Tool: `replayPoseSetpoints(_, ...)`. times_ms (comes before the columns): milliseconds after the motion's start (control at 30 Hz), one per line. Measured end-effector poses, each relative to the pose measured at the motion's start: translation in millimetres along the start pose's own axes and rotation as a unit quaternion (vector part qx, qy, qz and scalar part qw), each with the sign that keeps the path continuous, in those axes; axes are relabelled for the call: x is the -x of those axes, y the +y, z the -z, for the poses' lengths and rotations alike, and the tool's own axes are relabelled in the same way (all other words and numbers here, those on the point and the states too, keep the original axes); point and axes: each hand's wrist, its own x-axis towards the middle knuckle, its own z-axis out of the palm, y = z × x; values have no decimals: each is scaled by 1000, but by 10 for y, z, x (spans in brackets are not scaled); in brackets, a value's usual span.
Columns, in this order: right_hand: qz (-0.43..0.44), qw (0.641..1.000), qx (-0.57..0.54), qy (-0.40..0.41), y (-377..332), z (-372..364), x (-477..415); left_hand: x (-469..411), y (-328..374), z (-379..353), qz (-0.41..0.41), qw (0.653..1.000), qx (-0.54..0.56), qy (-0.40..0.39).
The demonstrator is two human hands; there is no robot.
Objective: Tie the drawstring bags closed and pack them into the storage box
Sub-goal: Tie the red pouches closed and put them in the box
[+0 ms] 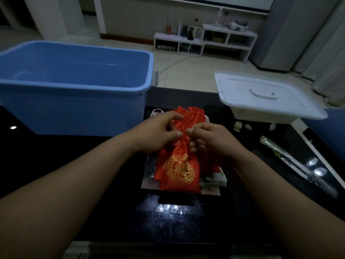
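A red drawstring bag (178,170) with a gold emblem lies on a stack of flat items in the middle of the dark table. Its neck is gathered between my two hands. My left hand (158,131) grips the neck from the left, thumb and fingers curled on the red cloth. My right hand (209,139) pinches the neck from the right, close against the left thumb. The cords themselves are hidden by my fingers. The blue storage box (78,86) stands open at the left rear, about a hand's width from the bag.
A white lid (265,94) rests on a white basket at the right rear. Small pale objects (238,126) and a clear wrapped stick (285,156) lie on the right of the glossy table. More printed bags (212,181) lie under the red one. The table's near edge is just below my forearms.
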Motion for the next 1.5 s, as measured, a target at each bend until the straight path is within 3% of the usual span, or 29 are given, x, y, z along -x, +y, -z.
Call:
replayPoseSetpoints(200,11,1000,15,10,12,34,-10,-16,17,-19,10,997,8,76)
replayPoseSetpoints(467,82,993,84,15,26,-19,28,-36,29,-197,29,999,17,-6)
replayPoseSetpoints(800,131,971,179,91,148,-132,125,-77,-6,-318,41,995,-23,87)
replayPoseSetpoints(967,163,943,255,137,241,-217,193,4,46,-59,1,997,-71,-1)
replayPoseSetpoints(1133,139,954,237,121,220,-233,177,31,25,133,15,1000,20,-14)
replayPoseSetpoints(1200,122,960,226,116,212,-244,183,21,9,92,16,999,47,8)
replayPoseSetpoints(1333,89,970,191,118,183,-239,184,-46,-44,-20,23,989,64,132)
replayPoseSetpoints(1500,38,986,104,125,114,-235,209,-63,-50,-47,38,978,109,175)
